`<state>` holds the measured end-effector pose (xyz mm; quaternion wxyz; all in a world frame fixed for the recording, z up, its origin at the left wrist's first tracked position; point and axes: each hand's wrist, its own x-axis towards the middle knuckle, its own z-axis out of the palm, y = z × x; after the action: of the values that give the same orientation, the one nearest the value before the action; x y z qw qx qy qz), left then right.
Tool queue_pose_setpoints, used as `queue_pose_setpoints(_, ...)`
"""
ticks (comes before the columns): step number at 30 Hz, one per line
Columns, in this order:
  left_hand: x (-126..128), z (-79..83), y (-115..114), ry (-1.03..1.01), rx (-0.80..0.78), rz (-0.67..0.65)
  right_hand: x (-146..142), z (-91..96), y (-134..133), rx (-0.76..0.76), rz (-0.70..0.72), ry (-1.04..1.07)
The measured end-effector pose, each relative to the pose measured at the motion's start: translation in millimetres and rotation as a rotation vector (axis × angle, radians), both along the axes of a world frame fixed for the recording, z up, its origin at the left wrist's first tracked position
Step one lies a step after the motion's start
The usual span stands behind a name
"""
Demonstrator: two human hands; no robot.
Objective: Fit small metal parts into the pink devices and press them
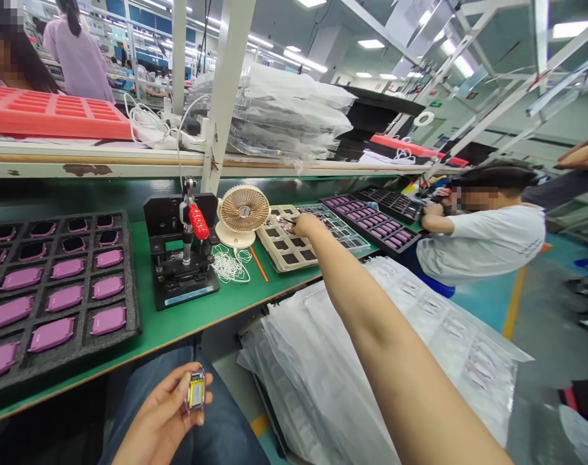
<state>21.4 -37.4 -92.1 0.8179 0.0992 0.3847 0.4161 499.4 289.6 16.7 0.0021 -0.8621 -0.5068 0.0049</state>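
Far reach, near grip

Right arm stretches straight out, the right hand (306, 225) knuckles-up over a beige plastic compartment tray (280, 250) by the far edge of the green workbench (177, 320); whether its fingers pinch anything cannot be told. The left hand (161, 416), palm up beyond the near edge, clasps a small purple-rimmed case with yellow inside (195, 391), upright between thumb and fingers.

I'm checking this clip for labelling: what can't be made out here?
Head view only:
- Right hand at the beige tray: too small and far to tell whether it grips anything.
- Purple part in the left hand: its back is hidden by that hand.
- Black foam tray: cut off by the left edge.
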Motion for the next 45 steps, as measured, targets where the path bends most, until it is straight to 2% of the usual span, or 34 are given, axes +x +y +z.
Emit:
queue_pose_setpoints(5, 0, 6.5, 3, 0.006, 0.010, 0.005, 4, 6.7, -10, -0.037, -0.038, -0.009)
queue_pose_setpoints(14, 1, 15.4, 2, 0.011, -0.006, -0.008, 5, 15.2, -19, -0.097, 0.017, 0.052)
queue_pose_setpoints(24, 0, 8.5, 0, 0.004, -0.003, -0.012, 3, 12.3, -33, -0.200, 0.132, 0.251)
queue_pose_setpoints(30, -1, 1.8, 0, -0.009, 0.016, -0.023, 4, 16.1, -41, -0.186, 0.147, 0.302)
queue_pose_setpoints(35, -2, 4.8, 0, -0.004, 0.011, -0.044, -2, 24.0, -52, -0.076, 0.124, 0.332)
queue_pose_setpoints(40, -3, 10.7, 4, -0.018, 0.060, -0.050, -18, 57.4, -62, 0.183, 0.087, 0.404)
queue_pose_setpoints(43, 2, 22.1, 13, -0.034, 0.127, 0.017, -46, 80.4, -70, 0.438, 0.105, 0.477)
queue_pose_setpoints(45, 6, 33.3, 21, -0.053, 0.174, 0.072, -82, 85.2, -86, 0.603, 0.145, 0.533)
